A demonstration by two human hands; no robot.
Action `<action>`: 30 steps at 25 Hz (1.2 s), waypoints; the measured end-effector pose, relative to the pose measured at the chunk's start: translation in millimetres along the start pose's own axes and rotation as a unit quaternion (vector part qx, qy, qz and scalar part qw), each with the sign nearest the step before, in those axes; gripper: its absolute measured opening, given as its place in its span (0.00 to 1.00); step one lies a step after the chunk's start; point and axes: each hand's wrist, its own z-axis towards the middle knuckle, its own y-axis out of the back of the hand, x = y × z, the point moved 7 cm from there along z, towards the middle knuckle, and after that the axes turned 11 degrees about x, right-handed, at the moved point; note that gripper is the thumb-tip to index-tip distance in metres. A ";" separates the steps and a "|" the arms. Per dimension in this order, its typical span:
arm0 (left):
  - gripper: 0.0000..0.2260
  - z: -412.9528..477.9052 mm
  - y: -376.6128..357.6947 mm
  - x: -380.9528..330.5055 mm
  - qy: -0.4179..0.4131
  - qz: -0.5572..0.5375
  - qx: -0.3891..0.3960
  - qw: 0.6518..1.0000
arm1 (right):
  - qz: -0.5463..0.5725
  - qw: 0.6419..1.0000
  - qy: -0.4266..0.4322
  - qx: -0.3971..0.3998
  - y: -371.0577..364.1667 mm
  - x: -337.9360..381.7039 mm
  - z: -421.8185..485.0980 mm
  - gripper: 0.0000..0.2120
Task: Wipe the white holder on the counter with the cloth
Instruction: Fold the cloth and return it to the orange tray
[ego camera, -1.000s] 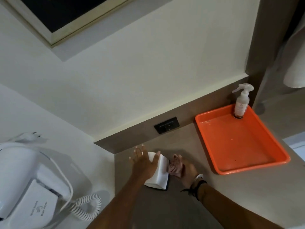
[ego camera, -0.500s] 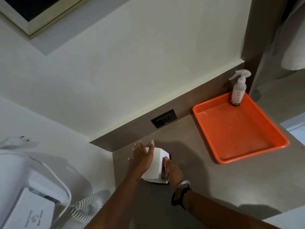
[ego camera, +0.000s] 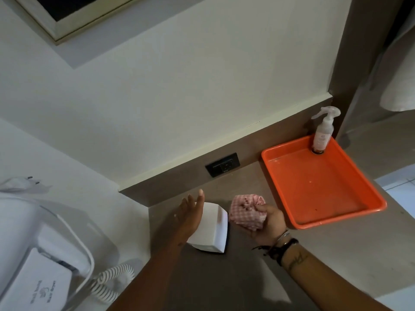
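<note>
The white holder (ego camera: 211, 227) is a small boxy block standing on the grey-brown counter (ego camera: 325, 248) near its left edge. My left hand (ego camera: 189, 217) lies flat against the holder's left side with the fingers stretched out. My right hand (ego camera: 268, 223) is just right of the holder, closed around a bunched pink checked cloth (ego camera: 246, 211). The cloth sits slightly apart from the holder's right face.
An orange tray (ego camera: 372, 205) lies to the right on the counter, with a white spray bottle (ego camera: 323, 131) in its far corner. A black wall socket (ego camera: 222, 167) is behind the holder. A white wall hair dryer (ego camera: 33, 265) with a coiled cord (ego camera: 112, 283) hangs at the left.
My right hand has pulled the cloth off the holder's right side and turned palm up a little to the right. The left hand stays on the holder.
</note>
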 end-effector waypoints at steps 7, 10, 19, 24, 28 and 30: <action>0.38 -68.1 30.9 16.0 0.001 -0.225 -0.161 0.961 | -0.469 0.875 0.118 0.031 -83.0 49.9 27.0 0.12; 0.38 -79.8 36.7 21.7 -0.054 -0.242 -0.218 0.944 | -0.750 0.640 0.121 0.116 -141.5 26.7 58.7 0.14; 0.43 -58.7 13.9 20.8 -0.043 -0.221 -0.129 0.966 | -0.929 0.228 -0.006 0.292 -126.2 1.2 58.3 0.20; 0.63 -39.0 1.0 16.7 0.045 0.097 -0.104 0.989 | -0.768 0.593 -0.034 0.240 -108.9 83.5 34.1 0.13; 0.54 -22.5 -7.3 -4.0 0.091 0.245 -0.020 0.965 | -0.351 0.933 0.009 0.083 -47.8 143.4 12.7 0.12; 0.50 -10.3 -5.4 -17.2 0.044 0.335 0.016 0.941 | -0.317 0.948 0.023 0.003 -14.6 161.8 -5.2 0.11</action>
